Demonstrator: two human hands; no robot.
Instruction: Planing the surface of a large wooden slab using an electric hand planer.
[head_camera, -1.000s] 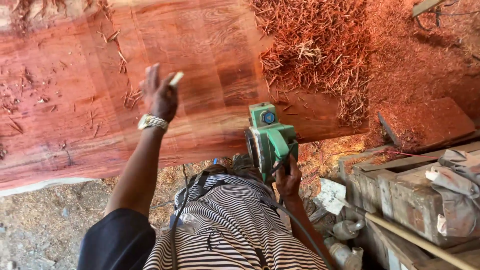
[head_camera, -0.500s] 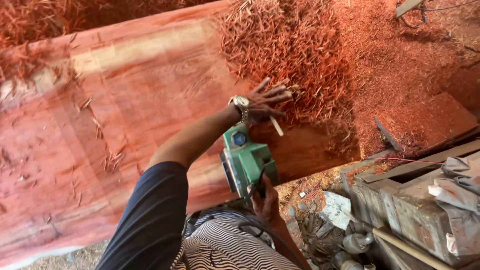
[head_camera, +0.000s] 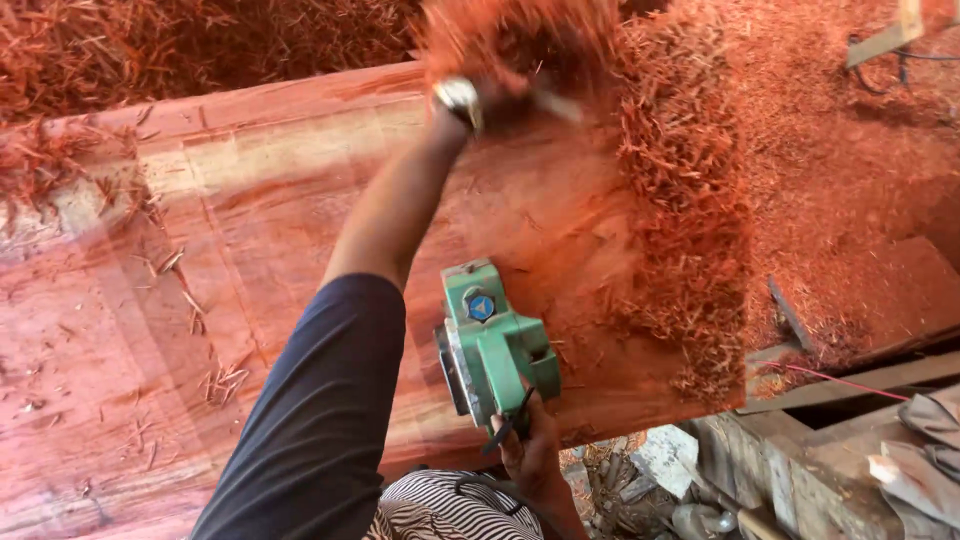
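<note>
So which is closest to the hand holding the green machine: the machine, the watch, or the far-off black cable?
From the right hand:
1. Green planer, in its grip, on the red slab.
2. Watch, up on the other wrist.
3. Black cable, top right corner, on the sawdust.

A green electric planer (head_camera: 492, 345) sits low in the middle of the frame, resting on the near edge of a broad reddish wooden slab (head_camera: 250, 270) — its metal base faces left, a round blue cap shows on its upper end. The slab runs across the whole left and centre of the frame, planed smooth. A heap of red wood shavings (head_camera: 670, 200) covers its upper right part — blurred at the top.
</note>
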